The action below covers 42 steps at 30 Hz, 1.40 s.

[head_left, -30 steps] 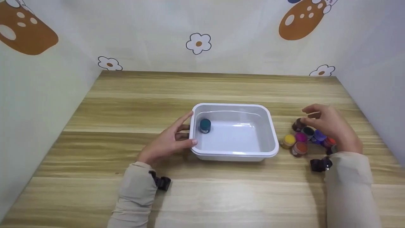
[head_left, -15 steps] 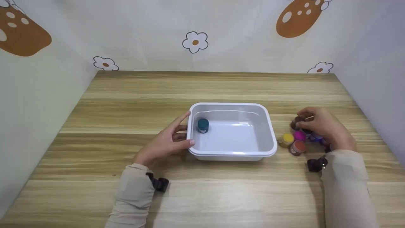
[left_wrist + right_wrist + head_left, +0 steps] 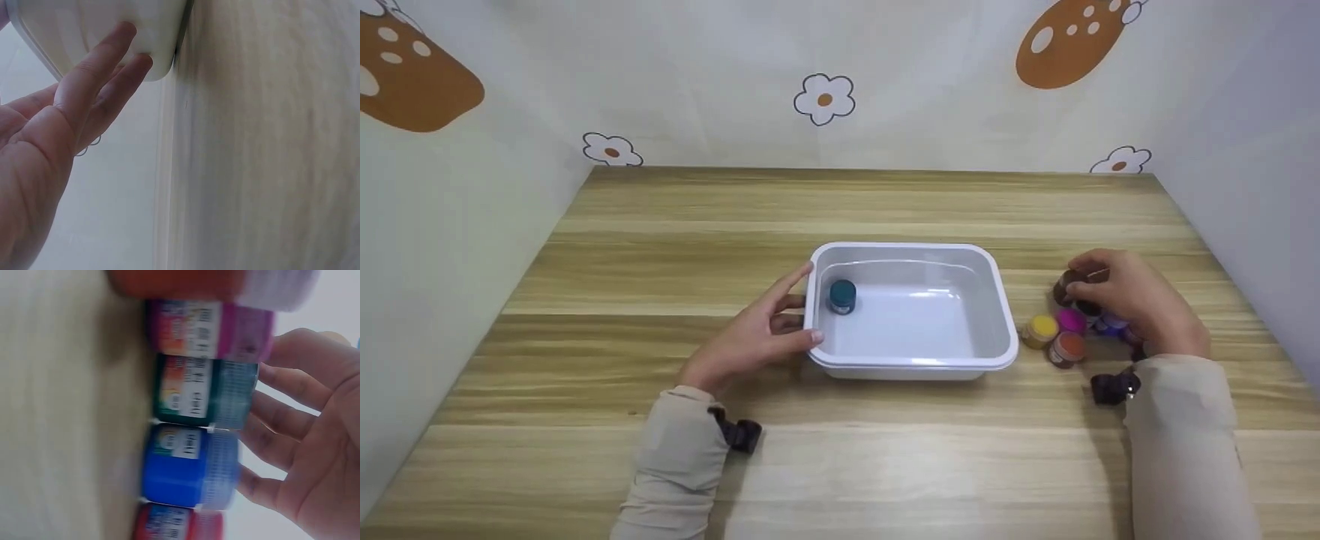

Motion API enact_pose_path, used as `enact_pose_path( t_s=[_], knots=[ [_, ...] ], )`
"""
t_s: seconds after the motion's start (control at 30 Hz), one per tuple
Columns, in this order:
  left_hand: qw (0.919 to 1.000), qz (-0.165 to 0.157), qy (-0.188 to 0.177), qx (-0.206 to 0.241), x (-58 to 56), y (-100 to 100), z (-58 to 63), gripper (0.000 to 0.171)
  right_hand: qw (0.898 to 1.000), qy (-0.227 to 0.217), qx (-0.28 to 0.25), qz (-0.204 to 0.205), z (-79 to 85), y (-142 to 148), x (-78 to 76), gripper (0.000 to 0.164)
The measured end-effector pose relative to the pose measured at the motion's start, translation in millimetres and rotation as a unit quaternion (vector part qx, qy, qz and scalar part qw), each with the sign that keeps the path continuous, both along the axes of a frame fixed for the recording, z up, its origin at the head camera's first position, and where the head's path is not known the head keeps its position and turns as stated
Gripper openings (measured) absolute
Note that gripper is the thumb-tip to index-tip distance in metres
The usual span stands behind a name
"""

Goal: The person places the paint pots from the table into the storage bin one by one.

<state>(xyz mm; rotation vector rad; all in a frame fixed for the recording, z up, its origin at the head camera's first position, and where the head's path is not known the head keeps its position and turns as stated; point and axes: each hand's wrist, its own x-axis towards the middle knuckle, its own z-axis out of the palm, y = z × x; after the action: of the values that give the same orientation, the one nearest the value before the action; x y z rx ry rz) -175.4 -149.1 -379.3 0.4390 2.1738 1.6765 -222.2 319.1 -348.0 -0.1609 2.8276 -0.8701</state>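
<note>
My left hand (image 3: 750, 337) steadies a white plastic tub (image 3: 915, 366) by its left side, thumb on the rim. In the left wrist view, nearly straight fingers (image 3: 93, 73) press the tub's outer wall. Inside the tub, a teal paint jar (image 3: 843, 296) stands near the left wall. Over at the right, my right hand (image 3: 1140, 296) pinches a dark brown paint jar (image 3: 1063, 289) between thumb and fingers. Below that hand, a dark green jar (image 3: 185, 391) and a blue jar (image 3: 174, 464) stand in a row; the brown jar is hidden in the right wrist view.
Yellow (image 3: 1041, 330), magenta (image 3: 1071, 322) and orange-brown (image 3: 1066, 349) paint jars cluster just right of the tub. A red jar (image 3: 180, 523) stands beside the blue one. The wooden table (image 3: 847, 465) ends at a patterned backdrop (image 3: 720, 90).
My right hand's thumb and fingers have come together on the brown jar, which has shifted slightly. The left hand keeps its place on the tub; the head view has shifted a little.
</note>
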Motion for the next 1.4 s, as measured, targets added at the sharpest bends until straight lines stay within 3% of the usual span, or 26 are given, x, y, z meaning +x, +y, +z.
enact_pose_path(
  t_s=[0.23,0.47,0.73,0.83,1.07,1.4],
  knots=[
    [1.0000,0.005,-0.002,-0.003,0.0,0,0.6,0.090,0.999,0.048,0.016,0.010,20.0,-11,6.7,0.042],
    [0.9997,0.000,-0.010,0.023,0.4,1,0.6,0.091,0.993,0.108,-0.025,0.032,37.9,-32,16.9,0.039],
    [1.0000,-0.001,0.003,-0.003,0.1,1,2.1,0.092,0.984,0.150,-0.054,0.082,51.9,-67,24.4,0.032],
    [1.0000,0.001,-0.002,-0.006,0.5,0,1.9,0.091,0.982,0.139,-0.059,0.110,53.4,-83,21.4,0.030],
    [1.0000,0.001,-0.006,-0.001,1.6,-1,2.4,0.093,0.982,0.068,-0.033,0.174,47.6,-118,0.8,0.031],
    [0.9993,-0.017,0.012,0.030,0.4,0,0.0,0.093,0.965,0.053,0.060,0.248,43.7,-151,-19.7,0.033]
  ],
)
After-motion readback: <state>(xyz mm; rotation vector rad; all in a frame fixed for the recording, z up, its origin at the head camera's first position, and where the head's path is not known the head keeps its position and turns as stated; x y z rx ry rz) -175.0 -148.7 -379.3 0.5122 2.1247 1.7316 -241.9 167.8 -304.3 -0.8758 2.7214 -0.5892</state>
